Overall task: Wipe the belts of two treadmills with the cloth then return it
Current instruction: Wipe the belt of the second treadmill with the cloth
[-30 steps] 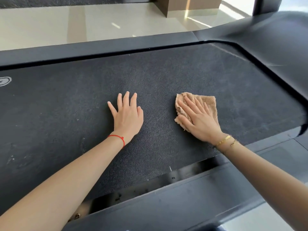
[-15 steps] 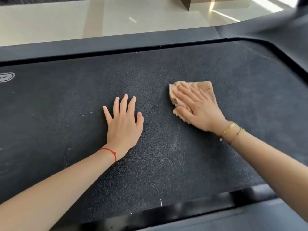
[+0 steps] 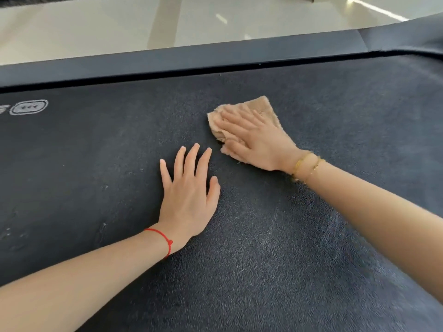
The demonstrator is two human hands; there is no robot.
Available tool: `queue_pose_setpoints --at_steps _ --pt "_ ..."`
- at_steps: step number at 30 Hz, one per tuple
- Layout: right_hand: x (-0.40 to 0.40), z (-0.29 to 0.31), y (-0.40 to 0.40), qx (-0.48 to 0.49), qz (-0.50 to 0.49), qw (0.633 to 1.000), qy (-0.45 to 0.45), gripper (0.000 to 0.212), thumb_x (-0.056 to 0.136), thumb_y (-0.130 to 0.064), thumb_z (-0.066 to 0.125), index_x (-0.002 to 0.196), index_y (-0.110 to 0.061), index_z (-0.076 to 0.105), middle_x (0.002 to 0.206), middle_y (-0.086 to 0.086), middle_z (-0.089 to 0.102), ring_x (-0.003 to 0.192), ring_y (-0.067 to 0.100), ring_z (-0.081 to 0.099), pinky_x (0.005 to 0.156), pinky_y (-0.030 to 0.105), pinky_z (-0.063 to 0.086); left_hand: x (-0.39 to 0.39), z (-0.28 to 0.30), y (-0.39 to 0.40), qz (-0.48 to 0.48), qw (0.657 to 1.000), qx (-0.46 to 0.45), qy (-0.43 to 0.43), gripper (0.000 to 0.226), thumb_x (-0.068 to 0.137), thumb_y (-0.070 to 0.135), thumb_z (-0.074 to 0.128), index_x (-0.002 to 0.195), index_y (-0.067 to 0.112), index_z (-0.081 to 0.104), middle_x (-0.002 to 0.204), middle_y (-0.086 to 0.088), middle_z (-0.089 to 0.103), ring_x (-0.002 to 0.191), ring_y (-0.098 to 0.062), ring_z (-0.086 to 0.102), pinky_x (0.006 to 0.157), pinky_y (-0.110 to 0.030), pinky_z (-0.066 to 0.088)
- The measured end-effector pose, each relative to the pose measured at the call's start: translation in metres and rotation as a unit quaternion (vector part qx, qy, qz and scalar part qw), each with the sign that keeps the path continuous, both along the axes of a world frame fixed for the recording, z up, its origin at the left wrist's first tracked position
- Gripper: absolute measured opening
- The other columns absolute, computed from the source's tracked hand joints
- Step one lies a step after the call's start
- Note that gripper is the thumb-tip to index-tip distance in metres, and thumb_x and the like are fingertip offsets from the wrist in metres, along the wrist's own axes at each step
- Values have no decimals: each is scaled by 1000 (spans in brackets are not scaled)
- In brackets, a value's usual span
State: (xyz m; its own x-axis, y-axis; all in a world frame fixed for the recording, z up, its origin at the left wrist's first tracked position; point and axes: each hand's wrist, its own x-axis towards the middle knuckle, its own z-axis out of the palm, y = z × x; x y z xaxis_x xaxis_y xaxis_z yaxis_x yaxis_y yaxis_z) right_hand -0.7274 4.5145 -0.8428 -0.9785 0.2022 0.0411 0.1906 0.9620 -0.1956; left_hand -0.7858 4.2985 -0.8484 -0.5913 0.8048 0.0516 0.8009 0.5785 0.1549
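A dark, textured treadmill belt (image 3: 275, 248) fills most of the view. A folded tan cloth (image 3: 260, 106) lies on it, right of centre. My right hand (image 3: 254, 140) presses flat on the cloth with straight fingers and covers much of it. My left hand (image 3: 189, 195) rests flat on the bare belt just to the left and nearer me, fingers spread, a red string on its wrist. Pale dusty marks show on the belt at the left.
A dark side rail (image 3: 191, 58) runs along the belt's far edge, with pale tiled floor (image 3: 96, 25) beyond it. A white logo (image 3: 28, 107) is printed on the belt at the far left. The treadmill's housing (image 3: 412, 29) rises at the upper right.
My right hand has slid the cloth left and away from me across the belt, ending closer to my left hand. The view has moved in over the belt, and the near rail has dropped out of sight.
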Motion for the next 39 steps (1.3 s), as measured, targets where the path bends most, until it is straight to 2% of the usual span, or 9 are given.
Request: queue_pose_setpoints --at_steps 3,9,14,19,21,25,27,35,39 --pt "-11 3 50 0 -92 996 -2 55 106 -46 22 158 -30 15 166 -5 5 153 18 -2 120 35 -9 0 0 0 3 1000 5 2 62 98 43 15 156 23 17 163 -1 14 152 -23 6 119 -61 9" --pt "-79 6 99 -36 -233 971 -28 57 101 -48 19 157 -32 17 167 -2 0 153 25 -5 123 47 -8 -1 1 0 7 1000 11 -6 62 97 43 19 155 24 18 163 0 15 152 -21 7 120 -60 8" --pt "-82 5 48 -42 -142 989 -21 55 105 -46 15 158 -33 12 167 -3 0 153 25 -6 122 42 -9 0 1 0 10 1000 13 -2 62 96 43 20 155 25 20 162 0 16 151 -21 8 120 -60 8" --pt "11 -1 -11 -20 -13 1000 6 57 103 -51 19 157 -34 16 166 -8 4 153 17 -4 124 44 -3 0 1 0 8 1000 21 -3 60 97 41 25 155 24 22 162 -1 18 151 -22 10 119 -60 7" --pt "52 0 -6 -22 -43 999 9 56 103 -53 22 156 -39 16 165 -12 5 153 13 -5 124 42 -5 1 1 0 9 1000 26 3 58 98 39 30 154 23 24 162 -1 20 150 -23 12 119 -60 8" --pt "99 6 15 -35 -212 977 -5 54 104 -48 28 156 -38 17 166 -11 2 153 14 -7 123 39 -8 2 1 0 11 999 32 -4 58 98 38 32 153 23 27 161 -2 21 150 -24 13 119 -61 8" --pt "104 7 1 -42 -233 972 -14 55 104 -48 25 157 -36 15 166 -10 -1 153 16 -10 123 40 -10 2 1 0 11 999 35 -7 57 98 38 33 153 22 27 161 -3 21 150 -25 13 119 -62 8" --pt "143 2 -147 -17 -28 999 -22 57 104 -51 26 157 -36 14 166 -10 3 153 14 -10 124 41 -8 0 -4 -2 4 999 53 -7 57 99 37 37 153 20 29 160 -5 24 150 -27 14 118 -64 8" --pt "176 3 -138 -27 -47 998 -27 57 103 -55 27 156 -42 9 165 -18 -1 152 9 -13 123 36 -11 -1 -6 -3 4 998 60 -9 56 100 37 36 153 21 29 161 -5 24 150 -27 14 118 -63 7"
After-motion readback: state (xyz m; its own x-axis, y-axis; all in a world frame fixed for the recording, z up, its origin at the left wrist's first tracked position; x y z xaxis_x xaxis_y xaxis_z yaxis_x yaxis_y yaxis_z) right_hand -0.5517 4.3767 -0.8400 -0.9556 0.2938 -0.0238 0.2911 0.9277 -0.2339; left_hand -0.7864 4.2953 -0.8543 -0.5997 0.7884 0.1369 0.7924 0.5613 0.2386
